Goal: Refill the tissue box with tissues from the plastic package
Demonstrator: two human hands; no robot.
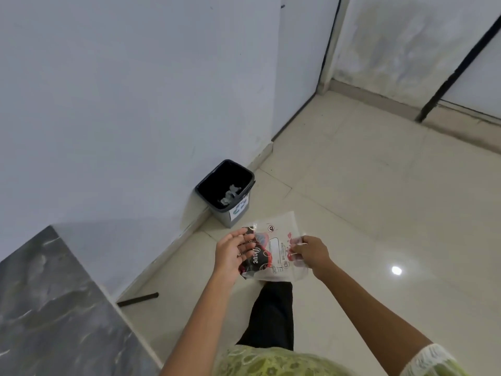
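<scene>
Item 1: package (273, 248), clear plastic with a black and red printed panel, flattened and looking empty, held in the air between my 2 hands over the floor (379, 185).

Item 2: my left hand (234, 253). Palm turned inward, fingers loosely spread against the dark printed end of the package; the grip is wide, more a cradle than a clamp, and the plastic rests against my fingers.

Item 3: my right hand (311, 253). Grip narrow, fingertips pinched shut on the clear right edge of the package.

Item 4: bin (225, 191), black, open-topped, on the floor against the wall (122, 104), just beyond the package. Crumpled pale scraps lie inside; a white label shows on its side.

Item 5: surface (48, 308), dark grey marble, lower left, well apart from my hands.

Item 6: my leg (273, 316), in black, directly below the package.

Item 7: tissue box, not in view.
</scene>
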